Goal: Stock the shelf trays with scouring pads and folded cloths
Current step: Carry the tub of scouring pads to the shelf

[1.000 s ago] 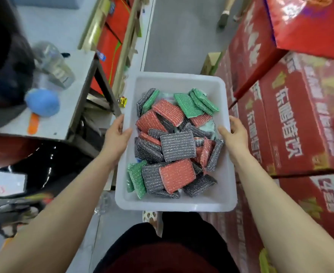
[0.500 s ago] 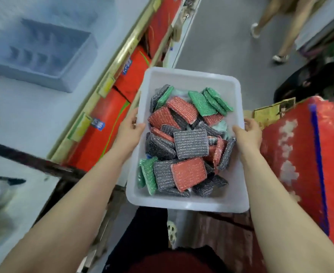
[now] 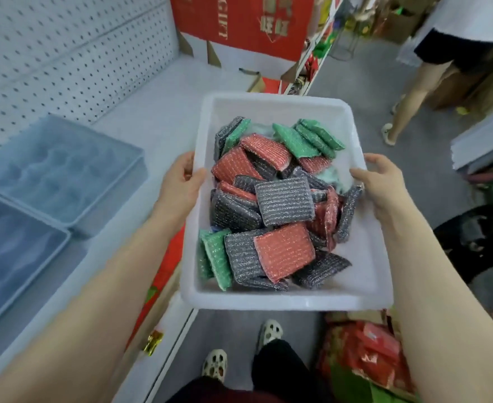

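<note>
Holding a white plastic tray [image 3: 286, 298] in both hands over the aisle floor, at the front edge of the white shelf [image 3: 158, 117]. Far left on that shelf: two blue translucent trays [image 3: 59, 173], one partly over the other, in front of the pegboard back panel [image 3: 65, 50]. My left hand [image 3: 178, 187] grips the tray's left rim, thumb hooked over the top edge and pressed to the inner wall, other fingers curled under the rim, mostly hidden. Inside the tray, a loose heap of scouring pads [image 3: 283, 202]: grey, red and green ones, overlapping at all angles, a grey one on top near the middle, a red one toward the near end, green ones at the far right corner and near left corner. My right hand [image 3: 382, 181] grips the right rim, thumb over the edge, fingers curled round the outside. Behind the tray, a red gift box [image 3: 239, 21] at the shelf's far end. Below, my feet in pale clogs [image 3: 268, 333]. Right of that, red packets [image 3: 370, 353] on the floor. Upper right, another person's legs [image 3: 414, 88] in the aisle. Cloths: none I can tell.
</note>
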Action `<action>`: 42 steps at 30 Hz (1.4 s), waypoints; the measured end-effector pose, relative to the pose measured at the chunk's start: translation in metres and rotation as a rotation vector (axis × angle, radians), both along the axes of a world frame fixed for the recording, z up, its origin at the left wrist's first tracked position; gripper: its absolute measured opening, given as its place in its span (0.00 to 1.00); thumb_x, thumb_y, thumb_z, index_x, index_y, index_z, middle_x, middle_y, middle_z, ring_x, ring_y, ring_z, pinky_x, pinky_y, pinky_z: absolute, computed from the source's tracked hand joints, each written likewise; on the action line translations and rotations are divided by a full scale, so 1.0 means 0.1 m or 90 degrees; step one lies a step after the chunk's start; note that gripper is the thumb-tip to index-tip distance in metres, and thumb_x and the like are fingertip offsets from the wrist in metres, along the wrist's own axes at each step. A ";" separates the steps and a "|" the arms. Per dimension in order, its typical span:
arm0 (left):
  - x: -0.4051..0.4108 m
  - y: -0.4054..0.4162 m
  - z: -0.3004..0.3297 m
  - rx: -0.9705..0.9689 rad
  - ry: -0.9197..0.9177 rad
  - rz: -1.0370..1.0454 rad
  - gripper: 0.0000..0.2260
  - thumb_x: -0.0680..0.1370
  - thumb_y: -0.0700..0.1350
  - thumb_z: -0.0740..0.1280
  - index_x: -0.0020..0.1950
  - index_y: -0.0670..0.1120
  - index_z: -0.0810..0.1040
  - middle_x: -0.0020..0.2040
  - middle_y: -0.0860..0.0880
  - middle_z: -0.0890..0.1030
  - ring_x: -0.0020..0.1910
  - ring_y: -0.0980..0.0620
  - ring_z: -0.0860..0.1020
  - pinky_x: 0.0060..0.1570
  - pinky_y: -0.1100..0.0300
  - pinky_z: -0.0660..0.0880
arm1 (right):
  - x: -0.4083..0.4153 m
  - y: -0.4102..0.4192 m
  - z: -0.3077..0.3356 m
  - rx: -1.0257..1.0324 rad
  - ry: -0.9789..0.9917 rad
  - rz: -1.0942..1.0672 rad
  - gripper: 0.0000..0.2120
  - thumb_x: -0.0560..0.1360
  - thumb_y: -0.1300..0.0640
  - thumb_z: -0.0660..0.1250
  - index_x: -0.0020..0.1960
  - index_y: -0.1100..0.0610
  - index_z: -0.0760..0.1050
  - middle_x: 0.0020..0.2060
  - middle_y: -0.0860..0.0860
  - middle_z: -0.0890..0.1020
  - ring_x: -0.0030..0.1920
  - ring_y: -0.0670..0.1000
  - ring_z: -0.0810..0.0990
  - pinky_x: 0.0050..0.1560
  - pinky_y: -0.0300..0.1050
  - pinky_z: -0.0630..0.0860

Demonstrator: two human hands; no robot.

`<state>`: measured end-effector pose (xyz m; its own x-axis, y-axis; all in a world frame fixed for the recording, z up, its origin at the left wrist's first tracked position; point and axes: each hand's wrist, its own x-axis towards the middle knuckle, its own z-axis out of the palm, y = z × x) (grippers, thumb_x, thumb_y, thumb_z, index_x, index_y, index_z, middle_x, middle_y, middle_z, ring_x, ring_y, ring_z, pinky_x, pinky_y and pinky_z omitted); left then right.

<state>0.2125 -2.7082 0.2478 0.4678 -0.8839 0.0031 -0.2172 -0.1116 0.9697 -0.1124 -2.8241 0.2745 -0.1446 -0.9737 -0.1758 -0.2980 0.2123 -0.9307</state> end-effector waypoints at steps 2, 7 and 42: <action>0.13 -0.43 0.02 0.001 -0.019 0.056 0.16 0.80 0.40 0.63 0.68 0.48 0.73 0.46 0.56 0.76 0.43 0.57 0.75 0.46 0.61 0.72 | 0.23 -0.63 0.02 -0.006 0.000 0.049 0.17 0.75 0.63 0.69 0.62 0.53 0.74 0.54 0.53 0.82 0.48 0.50 0.82 0.53 0.48 0.78; 0.46 -1.13 -0.01 0.023 -0.054 0.199 0.18 0.81 0.42 0.63 0.71 0.48 0.70 0.56 0.50 0.77 0.49 0.56 0.75 0.51 0.60 0.70 | 0.98 -2.02 0.09 -0.026 0.029 0.210 0.14 0.76 0.63 0.68 0.60 0.54 0.74 0.48 0.51 0.81 0.40 0.48 0.80 0.42 0.42 0.78; 1.09 -2.75 0.11 0.334 -0.161 0.623 0.26 0.80 0.50 0.64 0.76 0.46 0.63 0.67 0.45 0.70 0.66 0.44 0.71 0.64 0.53 0.69 | 4.05 -4.95 0.06 -0.282 0.411 0.770 0.20 0.82 0.57 0.57 0.73 0.57 0.67 0.64 0.62 0.75 0.55 0.61 0.76 0.55 0.50 0.73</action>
